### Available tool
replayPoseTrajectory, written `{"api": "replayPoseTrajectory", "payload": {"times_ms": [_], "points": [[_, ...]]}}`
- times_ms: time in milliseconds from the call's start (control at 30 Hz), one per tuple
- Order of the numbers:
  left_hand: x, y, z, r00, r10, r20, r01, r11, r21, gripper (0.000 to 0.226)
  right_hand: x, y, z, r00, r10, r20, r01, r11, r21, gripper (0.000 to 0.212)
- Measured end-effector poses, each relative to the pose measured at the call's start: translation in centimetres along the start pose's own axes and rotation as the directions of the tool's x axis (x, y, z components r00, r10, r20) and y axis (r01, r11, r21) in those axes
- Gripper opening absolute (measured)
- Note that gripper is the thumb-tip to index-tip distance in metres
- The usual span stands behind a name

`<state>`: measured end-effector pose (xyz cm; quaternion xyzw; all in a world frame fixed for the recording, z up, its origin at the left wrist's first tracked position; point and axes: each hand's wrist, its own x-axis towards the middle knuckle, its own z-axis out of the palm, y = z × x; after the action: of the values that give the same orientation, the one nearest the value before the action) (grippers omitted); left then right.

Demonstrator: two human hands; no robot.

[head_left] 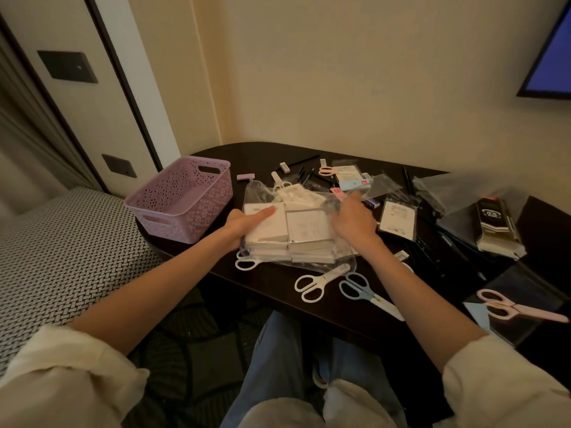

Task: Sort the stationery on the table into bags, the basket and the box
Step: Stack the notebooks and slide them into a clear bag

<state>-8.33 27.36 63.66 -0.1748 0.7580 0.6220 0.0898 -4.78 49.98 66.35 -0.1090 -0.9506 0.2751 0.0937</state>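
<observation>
Head view looks down on a dark table (278,282) with a rounded left end. At the middle of the table lies a clear plastic bag (315,208) stuffed with white sticky-note pads (306,230) stacked in flat blocks. The left hand (247,222) rests on the left side of the bag, fingers (265,211) straight and laid flat across the top pad, pressing it rather than curling round it. The right hand (353,219) is at the bag's right side, back of the hand up; its fingertips are hidden behind the hand and the plastic, so whether they pinch the bag cannot be told.

A lilac perforated basket (185,199) stands at the table's left end, just beside the bag. White scissors (318,281) and pale blue scissors (367,293) lie side by side near the front edge, just below the bag, and another white scissor handle (247,262) sticks out from under the bag's front left corner. Pink scissors (519,307) lie at the far right, on a dark glossy sheet. Toward the back edge sit more pink scissors (328,171), a small eraser (285,167), black pens (306,174) and a boxed pack with a red label (355,183). A flat packet (397,219) lies right of the right hand, and a black-and-gold packet (496,227) sits near the right edge.
</observation>
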Motion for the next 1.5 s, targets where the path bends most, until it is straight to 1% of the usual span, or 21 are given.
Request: {"api": "replayPoseTrajectory", "payload": {"times_ms": [100, 200, 267, 367, 400, 467, 567, 667, 767, 867, 967, 1033, 1067, 1133, 1167, 1233, 1267, 1300, 1333, 1400, 1500], "points": [[0.1, 0.1, 0.0, 1.0, -0.004, 0.004, 0.004, 1.0, 0.005, 0.072, -0.2, -0.1, 0.6, 0.982, -0.171, 0.081, 0.175, 0.983, -0.053, 0.033], [0.0, 0.1, -0.1, 1.0, -0.008, 0.018, 0.007, 1.0, 0.013, 0.071, -0.2, 0.5, 0.3, 0.979, -0.154, 0.132, 0.125, 0.972, 0.2, 0.04], [0.1, 0.0, -0.2, 1.0, -0.009, 0.022, 0.009, 1.0, 0.017, 0.072, 0.2, 1.9, 0.0, 0.987, -0.143, 0.07, 0.108, 0.925, 0.365, 0.041], [-0.1, 0.0, -0.2, 1.0, -0.004, 0.019, 0.004, 1.0, 0.018, 0.071, 0.5, 4.0, 0.5, 0.977, -0.215, -0.012, 0.2, 0.888, 0.415, 0.025], [-0.1, 0.0, -0.1, 1.0, -0.001, 0.015, 0.001, 1.0, 0.028, 0.07, 0.6, 4.6, 0.9, 0.981, -0.194, -0.02, 0.183, 0.883, 0.432, 0.029], [-0.2, 0.1, 0.0, 1.0, 0.006, 0.006, -0.006, 0.999, 0.04, 0.066, 0.7, 5.2, 1.8, 0.997, -0.069, -0.024, 0.073, 0.879, 0.471, 0.053], [-0.2, 0.0, -0.1, 1.0, 0.015, -0.003, -0.015, 1.0, 0.003, 0.066, 0.7, 5.0, 2.6, 0.995, 0.074, 0.071, -0.1, 0.836, 0.539, 0.08], [-0.1, -0.4, -0.3, 1.0, 0.011, 0.002, -0.01, 0.997, -0.082, 0.065, 0.4, 4.4, 2.5, 0.974, 0.086, 0.209, -0.204, 0.734, 0.648, 0.077], [-0.2, -0.6, -0.4, 1.0, 0.008, 0.017, -0.006, 0.992, -0.125, 0.062, 0.9, 4.6, 2.4, 0.96, 0.068, 0.271, -0.247, 0.661, 0.709, 0.058], [-0.2, -0.5, -0.3, 0.999, 0.05, 0.017, -0.048, 0.996, -0.074, 0.059, 1.2, 4.5, 1.7, 0.965, 0.072, 0.252, -0.245, 0.592, 0.768, 0.06], [0.5, 0.6, -0.2, 0.981, 0.192, 0.011, -0.192, 0.977, 0.092, 0.044, 2.0, 5.0, 0.7, 0.987, 0.01, 0.158, -0.125, 0.66, 0.741, 0.071], [1.0, 1.7, -0.2, 0.965, 0.262, 0.02, -0.256, 0.924, 0.282, 0.033, 2.9, 5.7, 0.0, 0.989, -0.061, 0.138, -0.056, 0.701, 0.711, 0.051], [0.9, 2.4, 0.0, 0.961, 0.275, 0.023, -0.261, 0.88, 0.397, 0.035, 3.2, 6.2, -0.3, 0.985, -0.095, 0.145, -0.034, 0.714, 0.699, 0.038], [1.0, 2.7, 1.1, 0.944, 0.33, -0.026, -0.232, 0.718, 0.657, 0.05, 3.6, 7.0, -0.9, 0.972, -0.144, 0.183, -0.018, 0.736, 0.677, 0.022], [0.4, 2.6, 2.1, 0.908, 0.415, -0.065, -0.221, 0.605, 0.765, 0.057, 3.7, 7.3, -1.1, 0.967, -0.158, 0.198, -0.015, 0.743, 0.669, 0.02], [-2.3, 2.4, 4.3, 0.737, 0.675, -0.04, -0.355, 0.436, 0.827, 0.057, 3.9, 7.6, -1.7, 0.958, -0.18, 0.223, -0.01, 0.756, 0.654, 0.02], [-4.2, 2.3, 5.7, 0.645, 0.764, 0.027, -0.485, 0.382, 0.787, 0.053, 4.1, 7.6, -2.0, 0.949, -0.202, 0.24, -0.005, 0.755, 0.656, 0.019], [-6.3, 2.3, 7.0, 0.595, 0.798, 0.098, -0.595, 0.354, 0.722, 0.051, 4.3, 7.7, -2.4, 0.937, -0.227, 0.264, -0.003, 0.753, 0.658, 0.018], [-8.2, 2.3, 8.1, 0.599, 0.782, 0.172, -0.657, 0.357, 0.664, 0.053, 4.5, 7.7, -2.8, 0.922, -0.253, 0.292, -0.001, 0.754, 0.656, 0.017], [-11.1, 2.3, 9.9, 0.671, 0.674, 0.309, -0.665, 0.363, 0.652, 0.057, 5.2, 8.0, -3.6, 0.88, -0.299, 0.37, -0.015, 0.76, 0.65, 0.018], [-12.6, 1.6, 11.3, 0.704, 0.614, 0.358, -0.587, 0.217, 0.78, 0.056, 6.7, 8.8, -4.9, 0.774, -0.342, 0.533, -0.099, 0.766, 0.635, 0.029]]}}
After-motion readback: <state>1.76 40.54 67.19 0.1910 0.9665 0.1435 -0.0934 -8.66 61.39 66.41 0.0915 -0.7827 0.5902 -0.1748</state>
